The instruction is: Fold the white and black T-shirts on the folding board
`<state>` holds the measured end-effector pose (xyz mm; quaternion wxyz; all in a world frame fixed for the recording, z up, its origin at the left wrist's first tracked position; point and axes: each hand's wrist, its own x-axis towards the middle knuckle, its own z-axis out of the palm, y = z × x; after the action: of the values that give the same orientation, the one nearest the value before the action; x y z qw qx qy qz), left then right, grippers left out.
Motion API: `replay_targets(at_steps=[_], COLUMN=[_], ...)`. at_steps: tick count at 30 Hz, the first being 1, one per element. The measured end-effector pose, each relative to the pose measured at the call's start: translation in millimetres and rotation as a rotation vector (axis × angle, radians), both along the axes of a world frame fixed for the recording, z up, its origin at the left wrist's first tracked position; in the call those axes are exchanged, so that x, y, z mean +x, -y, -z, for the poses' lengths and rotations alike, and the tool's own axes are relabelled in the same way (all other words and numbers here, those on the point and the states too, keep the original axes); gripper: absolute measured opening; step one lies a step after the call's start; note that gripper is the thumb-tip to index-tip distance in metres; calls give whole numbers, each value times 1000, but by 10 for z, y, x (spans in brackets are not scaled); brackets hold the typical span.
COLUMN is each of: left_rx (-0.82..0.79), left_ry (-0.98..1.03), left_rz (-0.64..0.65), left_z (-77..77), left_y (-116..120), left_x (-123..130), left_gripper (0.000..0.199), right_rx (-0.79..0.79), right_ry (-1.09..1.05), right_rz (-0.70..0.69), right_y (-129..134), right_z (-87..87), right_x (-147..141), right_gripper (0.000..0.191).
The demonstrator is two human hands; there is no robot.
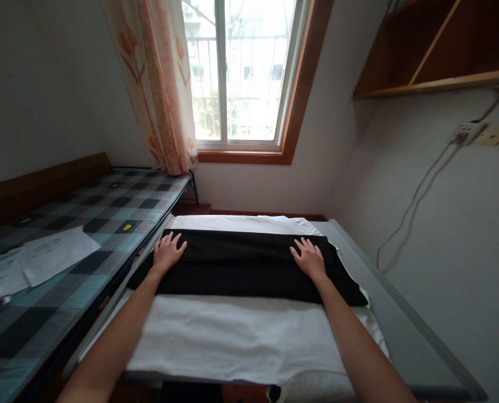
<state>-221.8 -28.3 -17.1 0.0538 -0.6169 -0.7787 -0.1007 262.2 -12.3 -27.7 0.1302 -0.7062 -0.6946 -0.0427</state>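
Note:
A long piece of black cloth [241,274], which looks like a folded garment, lies flat across a white cloth [224,336] on the table. Near the black cloth's far left corner, my left hand [168,253] rests palm down with its fingers spread. My right hand [309,258] lies flat toward the right end of the same cloth, fingers also apart. Neither hand grasps anything. The exact kind of garment cannot be made out.
To the left, a bed with a checked cover [119,207] holds loose papers [56,254]. A curtain [161,84] hangs by the window [249,73]. The grey table [409,330] borders the right wall, where a cord [415,196] dangles below a wooden shelf [434,84].

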Motion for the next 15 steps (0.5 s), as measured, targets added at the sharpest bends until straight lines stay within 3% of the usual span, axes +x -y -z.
replay_targets(at_steps=[6, 10, 15], left_rx=[-130, -212, -145], left_ry=[-32, -67, 115], left_rz=[59, 127, 134], left_z=[-86, -242, -525], left_y=[-290, -536, -634], left_x=[-250, -456, -617], left_gripper=[63, 70, 44], right_rx=[1, 3, 12], right_ry=[-48, -68, -80], right_rz=[1, -1, -3], right_y=[3, 5, 2], right_z=[-26, -43, -40], right_x=[6, 10, 24], right_gripper=[50, 49, 48])
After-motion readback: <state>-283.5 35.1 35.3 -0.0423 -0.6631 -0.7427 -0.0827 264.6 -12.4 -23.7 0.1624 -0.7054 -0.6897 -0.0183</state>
